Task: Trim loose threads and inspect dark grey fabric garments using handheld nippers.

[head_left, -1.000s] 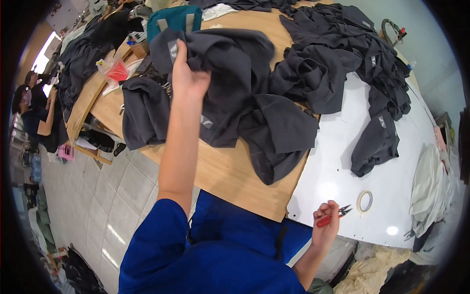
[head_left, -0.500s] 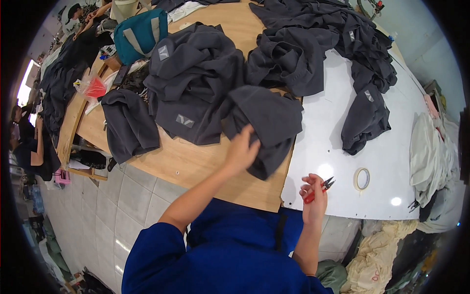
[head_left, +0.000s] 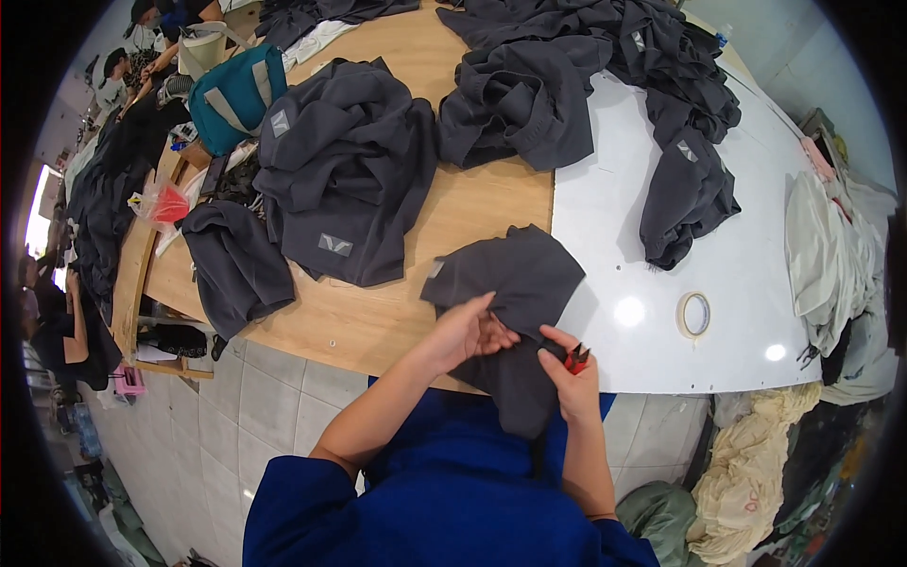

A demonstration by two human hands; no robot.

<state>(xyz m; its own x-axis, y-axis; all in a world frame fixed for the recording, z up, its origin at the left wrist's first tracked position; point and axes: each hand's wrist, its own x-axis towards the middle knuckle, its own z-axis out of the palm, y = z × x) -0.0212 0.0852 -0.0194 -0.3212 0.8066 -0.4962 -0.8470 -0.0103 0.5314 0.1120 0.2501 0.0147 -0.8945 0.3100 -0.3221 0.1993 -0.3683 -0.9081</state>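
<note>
At the near edge of the table, a dark grey fabric piece (head_left: 534,274) lies partly folded, its lower end hanging over the edge toward me. My left hand (head_left: 463,335) is on its left side, fingers curled into a fold of the cloth. On the other side my right hand (head_left: 576,383) keeps red-handled thread snips (head_left: 576,359) in the palm, dark blades pointing up. Its thumb and forefinger pinch the same fabric. A small light patch (head_left: 436,269) shows at the piece's left corner.
Heaped dark grey garments (head_left: 350,170) lie left of centre, with another pile (head_left: 520,104) behind. One more grey piece (head_left: 690,203) and a tape roll (head_left: 693,315) rest on the white board (head_left: 614,227). A teal bag (head_left: 236,99) stands back left. People work at far left.
The fabric piece has come off the heap toward me, down to the table edge. My right hand, still holding the snips, has moved in from the white board to take hold of the cloth.
</note>
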